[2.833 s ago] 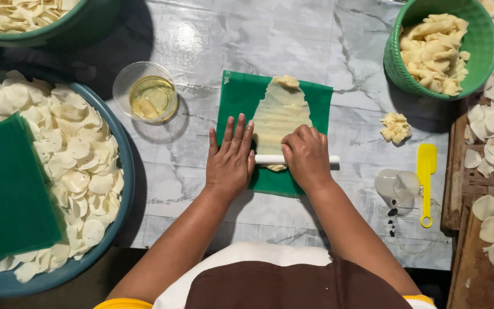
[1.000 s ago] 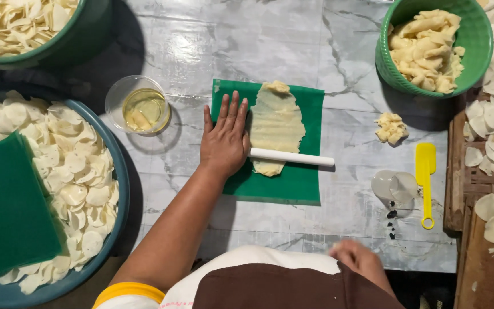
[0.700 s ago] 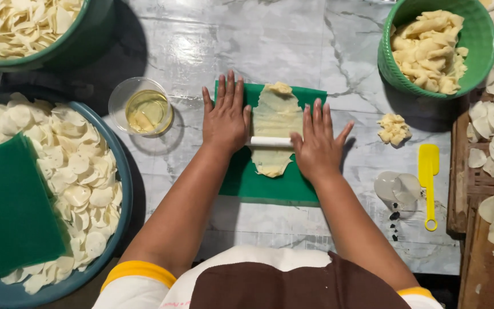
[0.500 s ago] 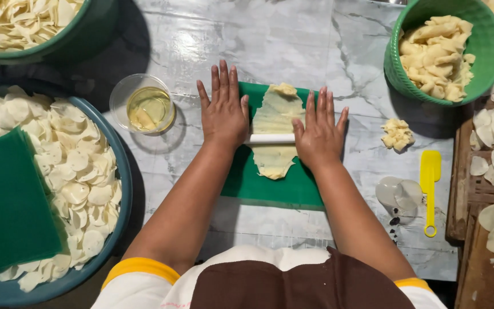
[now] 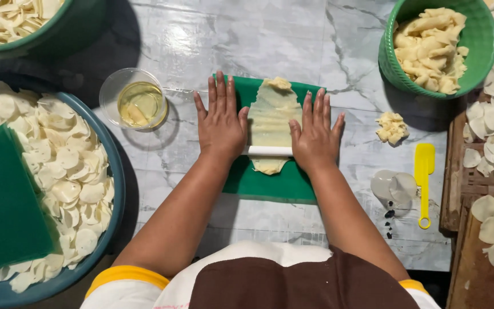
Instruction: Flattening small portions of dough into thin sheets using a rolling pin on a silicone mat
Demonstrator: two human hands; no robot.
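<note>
Both hands lay flat, fingers spread, on a white rolling pin (image 5: 269,151): the left hand (image 5: 220,127) on its left end, the right hand (image 5: 314,138) on its right, palms pressing rather than gripping. The pin crossed a thin sheet of pale dough (image 5: 273,117) spread on a green mat (image 5: 270,183) on the marble table (image 5: 270,40). A clear cup of yellowish liquid (image 5: 137,103) stood just left (apart from the mat); a yellow scraper (image 5: 423,171) lay to the right.
</note>
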